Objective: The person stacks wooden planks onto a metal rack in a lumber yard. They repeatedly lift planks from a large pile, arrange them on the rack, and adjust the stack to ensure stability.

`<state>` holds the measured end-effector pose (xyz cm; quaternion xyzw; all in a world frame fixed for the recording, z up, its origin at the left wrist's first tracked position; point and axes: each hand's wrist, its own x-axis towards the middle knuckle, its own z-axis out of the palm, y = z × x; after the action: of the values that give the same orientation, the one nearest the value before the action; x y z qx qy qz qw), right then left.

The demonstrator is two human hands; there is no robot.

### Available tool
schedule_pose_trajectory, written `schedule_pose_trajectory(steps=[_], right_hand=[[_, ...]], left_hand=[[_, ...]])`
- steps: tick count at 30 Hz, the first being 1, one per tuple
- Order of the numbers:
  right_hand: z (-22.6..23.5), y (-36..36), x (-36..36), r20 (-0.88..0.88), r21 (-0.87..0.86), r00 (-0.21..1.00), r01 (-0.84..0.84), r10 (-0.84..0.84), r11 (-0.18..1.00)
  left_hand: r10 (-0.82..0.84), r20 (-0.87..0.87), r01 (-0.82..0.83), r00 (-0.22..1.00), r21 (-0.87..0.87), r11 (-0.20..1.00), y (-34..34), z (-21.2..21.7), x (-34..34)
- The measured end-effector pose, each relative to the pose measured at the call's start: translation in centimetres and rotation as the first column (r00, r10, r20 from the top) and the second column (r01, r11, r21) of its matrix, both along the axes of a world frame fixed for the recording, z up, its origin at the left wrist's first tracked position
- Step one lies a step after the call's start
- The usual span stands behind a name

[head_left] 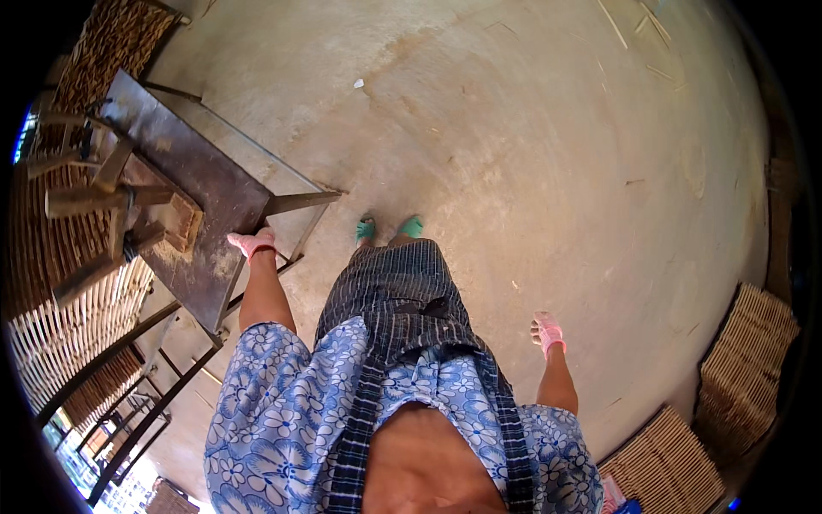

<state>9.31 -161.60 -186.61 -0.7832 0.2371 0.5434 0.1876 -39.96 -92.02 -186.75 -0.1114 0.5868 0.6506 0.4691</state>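
My left hand [253, 242], in a pink glove, rests at the near right edge of a dark metal-topped table [224, 193]. Its fingers are spread and I see nothing in them. Beside it on the tabletop stands a wooden frame-like device [107, 201] with crossed bars and a block base [182, 221], with pale wood dust around it. My right hand [546, 332], also in a pink glove with bare fingertips, hangs at my side over the floor. Its fingers look loosely apart, holding nothing visible.
Stacked slatted panels [86, 317] stand left, beyond the table. More slatted mats [664, 463] lie at the lower right. A table leg [304, 201] and thin metal braces reach across the floor near my feet. A few thin sticks [612, 24] lie on the concrete floor [531, 154].
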Motion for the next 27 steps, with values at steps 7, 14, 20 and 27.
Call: schedule_pose_trajectory(steps=[7, 14, 20, 27], right_hand=[[8.7, -5.3, 2.9, 0.171, -0.06, 0.965, 0.21, -0.197, 0.976], [19.4, -11.5, 24.8, 0.429, -0.281, 0.903, 0.105, 0.027, 0.954], [23.1, 11.4, 42.8, 0.66, -0.307, 0.507, -0.491, 0.555, 0.815], [22.1, 41.7, 45.9, 0.634, -0.007, 0.523, -0.732, 0.569, 0.681]], left_hand=[[-0.108, -0.035, 0.112, 0.994, 0.156, 0.981, 2.2, 1.4, 0.0], [0.098, 0.093, -0.108, 0.991, 0.115, 0.988, 1.9, 2.7, 4.5], [0.11, 0.104, -0.115, 0.989, 0.044, 0.992, 4.9, 6.6, 9.8], [0.142, 0.263, -0.17, 0.954, 0.088, 0.981, 3.2, 6.9, 3.9]])
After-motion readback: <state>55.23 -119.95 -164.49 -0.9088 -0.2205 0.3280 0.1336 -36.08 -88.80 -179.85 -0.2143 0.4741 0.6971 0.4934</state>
